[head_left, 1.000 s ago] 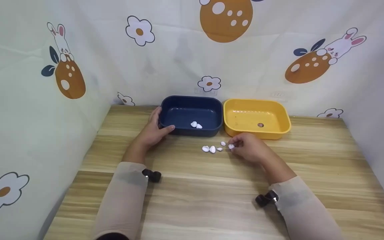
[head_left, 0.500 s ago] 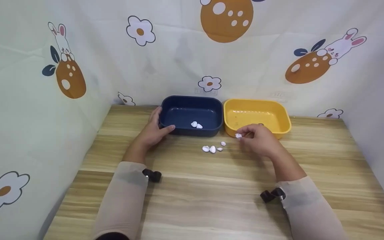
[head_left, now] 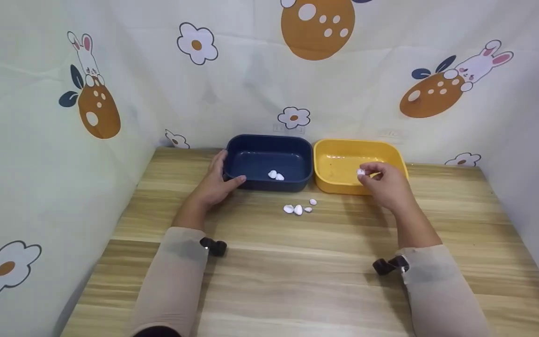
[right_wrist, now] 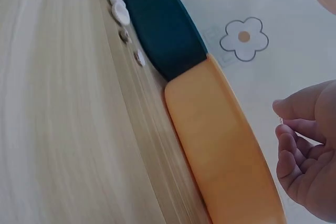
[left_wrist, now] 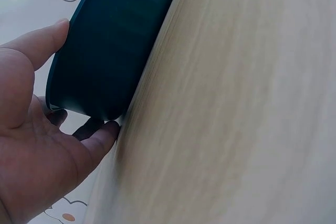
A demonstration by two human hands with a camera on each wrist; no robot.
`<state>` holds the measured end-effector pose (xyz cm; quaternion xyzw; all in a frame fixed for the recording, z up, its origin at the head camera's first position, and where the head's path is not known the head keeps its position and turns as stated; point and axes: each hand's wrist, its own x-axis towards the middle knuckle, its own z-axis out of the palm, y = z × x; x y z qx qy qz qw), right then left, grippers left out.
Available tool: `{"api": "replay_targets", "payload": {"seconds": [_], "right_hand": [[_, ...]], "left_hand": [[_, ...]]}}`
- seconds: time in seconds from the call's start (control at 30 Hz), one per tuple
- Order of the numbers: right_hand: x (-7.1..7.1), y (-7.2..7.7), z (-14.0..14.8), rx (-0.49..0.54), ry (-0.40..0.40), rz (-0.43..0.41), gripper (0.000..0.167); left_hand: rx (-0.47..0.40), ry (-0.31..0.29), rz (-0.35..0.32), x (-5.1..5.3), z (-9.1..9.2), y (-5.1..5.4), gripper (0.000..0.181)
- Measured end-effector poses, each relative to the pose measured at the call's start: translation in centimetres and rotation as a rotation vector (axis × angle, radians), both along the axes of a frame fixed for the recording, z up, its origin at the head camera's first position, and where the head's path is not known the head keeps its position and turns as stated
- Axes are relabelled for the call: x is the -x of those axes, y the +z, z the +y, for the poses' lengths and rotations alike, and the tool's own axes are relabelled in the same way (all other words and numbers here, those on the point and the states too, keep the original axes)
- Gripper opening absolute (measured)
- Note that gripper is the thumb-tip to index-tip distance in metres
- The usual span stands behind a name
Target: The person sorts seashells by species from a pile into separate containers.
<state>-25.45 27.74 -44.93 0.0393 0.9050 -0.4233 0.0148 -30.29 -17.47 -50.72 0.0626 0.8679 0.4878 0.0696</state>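
My right hand [head_left: 385,186] pinches a small white seashell [head_left: 360,172] between thumb and fingertips, above the yellow bin [head_left: 341,188]. In the right wrist view only a sliver of that shell shows. The left hand [head_left: 211,186] holds the left front corner of the dark blue bin [head_left: 269,186], thumb at the front rim and fingers along the end wall. Two white shells [head_left: 276,175] lie inside the blue bin. Several more shells [head_left: 298,209] lie on the table before the bins; in the right wrist view these loose shells [right_wrist: 121,13] sit beside the blue wall.
The two bins stand side by side at the back of the wood-grain table [head_left: 269,281]. Behind them hangs a patterned cloth [head_left: 246,70] with rabbits and flowers. A small dark camera [head_left: 213,246] is strapped to the left wrist.
With the shell in its fingertips, my right hand has risen from the table and moved right, over the yellow bin. The left hand stays at the blue bin's corner.
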Motion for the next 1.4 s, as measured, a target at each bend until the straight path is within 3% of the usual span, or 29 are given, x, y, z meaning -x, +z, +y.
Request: {"api": "replay_targets", "payload": {"seconds": [0.27,0.53,0.8,1.07,1.4], "right_hand": [[0.5,-0.2,1.2,0.043,-0.106,-0.062,0.040],[0.5,-0.3,1.3,0.057,-0.118,-0.059,0.045],[0.3,-0.7,0.4,0.018,-0.054,0.030,0.041],[-0.4,-1.3,-2.6,-0.001,0.035,0.078,0.035],[-1.1,-2.4,-5.8,0.030,0.158,0.039,0.032]], "left_hand": [[0.014,0.007,0.001,0.0,0.1,0.1,0.103],[0.018,0.005,0.000,0.0,0.2,0.1,0.102],[0.020,0.000,0.007,0.0,0.1,0.0,0.104],[-0.002,-0.020,0.036,0.0,0.1,0.0,0.104],[0.007,-0.013,0.012,0.0,0.1,0.1,0.103]]}}
